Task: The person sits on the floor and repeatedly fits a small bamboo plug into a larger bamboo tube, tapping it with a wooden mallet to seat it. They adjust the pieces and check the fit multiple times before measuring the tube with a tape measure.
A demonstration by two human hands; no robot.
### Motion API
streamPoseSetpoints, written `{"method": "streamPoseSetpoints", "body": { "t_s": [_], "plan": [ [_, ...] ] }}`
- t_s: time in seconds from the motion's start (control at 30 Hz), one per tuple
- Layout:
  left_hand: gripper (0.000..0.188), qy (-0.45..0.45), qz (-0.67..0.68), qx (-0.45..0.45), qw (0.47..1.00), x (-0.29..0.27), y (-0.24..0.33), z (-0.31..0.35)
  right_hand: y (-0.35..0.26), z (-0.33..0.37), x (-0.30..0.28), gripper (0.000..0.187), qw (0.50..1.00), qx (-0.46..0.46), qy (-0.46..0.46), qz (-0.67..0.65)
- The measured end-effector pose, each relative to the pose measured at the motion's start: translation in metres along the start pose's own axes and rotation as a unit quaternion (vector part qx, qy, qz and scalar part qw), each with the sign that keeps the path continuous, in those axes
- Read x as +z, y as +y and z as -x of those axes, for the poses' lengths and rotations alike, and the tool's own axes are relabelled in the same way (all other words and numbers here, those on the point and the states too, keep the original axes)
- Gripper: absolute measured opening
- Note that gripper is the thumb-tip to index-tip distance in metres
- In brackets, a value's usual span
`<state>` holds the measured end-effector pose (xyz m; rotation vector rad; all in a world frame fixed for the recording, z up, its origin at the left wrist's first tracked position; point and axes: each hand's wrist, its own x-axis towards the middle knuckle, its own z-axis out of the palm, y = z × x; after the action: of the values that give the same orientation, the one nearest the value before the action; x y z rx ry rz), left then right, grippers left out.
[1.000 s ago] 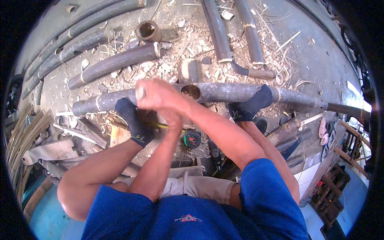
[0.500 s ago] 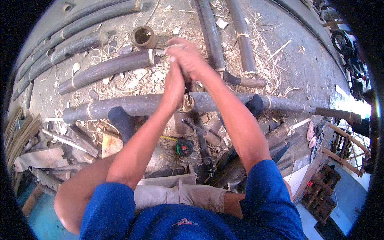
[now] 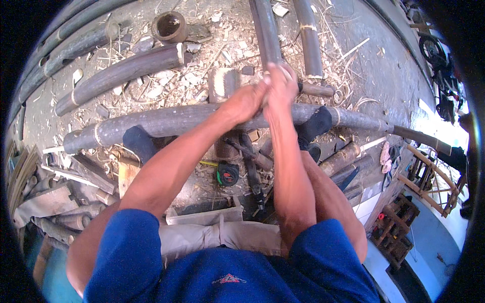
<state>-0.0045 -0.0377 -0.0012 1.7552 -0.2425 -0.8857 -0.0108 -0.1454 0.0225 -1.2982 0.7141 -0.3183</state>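
A long, dark bamboo pole (image 3: 172,120) lies across in front of me, between my dark-socked feet (image 3: 139,142). Over its middle my two hands are brought together. My left hand (image 3: 246,103) is closed, its fingers pressed against the right hand. My right hand (image 3: 279,91) looks curled and is blurred by motion. Whatever they grip is hidden by the fingers. Just beyond the left hand sits a short bamboo piece (image 3: 222,85) with a pale, bare patch. To the right of the right hand, a wooden handle (image 3: 318,90) lies on the ground.
Cut bamboo lengths (image 3: 121,76) and a hollow bamboo ring (image 3: 169,26) lie among shavings. Nearer me are a tape measure (image 3: 227,174), a dark metal tool (image 3: 251,171) and a wooden box (image 3: 202,216). Scrap bamboo (image 3: 50,204) is piled at the left, a wooden frame (image 3: 396,222) at right.
My hands have moved right and nearer along the pole, and the short bamboo piece beyond it now shows. The view has shifted. A thin dark tool seen under my hands earlier is now hidden.
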Motion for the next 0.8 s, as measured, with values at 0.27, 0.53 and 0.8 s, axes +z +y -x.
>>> {"method": "streamPoseSetpoints", "body": {
  "t_s": [0.27, 0.53, 0.8],
  "plan": [
    [0.088, -0.098, -0.022, -0.004, 0.995, -0.020, 0.019, 0.011, 0.011, 0.015, -0.010, 0.032, 0.991, 0.012, 0.050, -0.126],
    [0.080, 0.296, 0.011, -0.057, 0.953, -0.039, -0.025, 0.045, 0.043, -0.036, 0.098, 0.029, 0.902, 0.189, -0.387, -0.026],
    [0.067, 0.573, 0.307, 0.005, 0.760, 0.034, -0.059, 0.094, 0.028, 0.065, 0.133, 0.039, 0.607, 0.053, -0.746, 0.270]
  ]
}}
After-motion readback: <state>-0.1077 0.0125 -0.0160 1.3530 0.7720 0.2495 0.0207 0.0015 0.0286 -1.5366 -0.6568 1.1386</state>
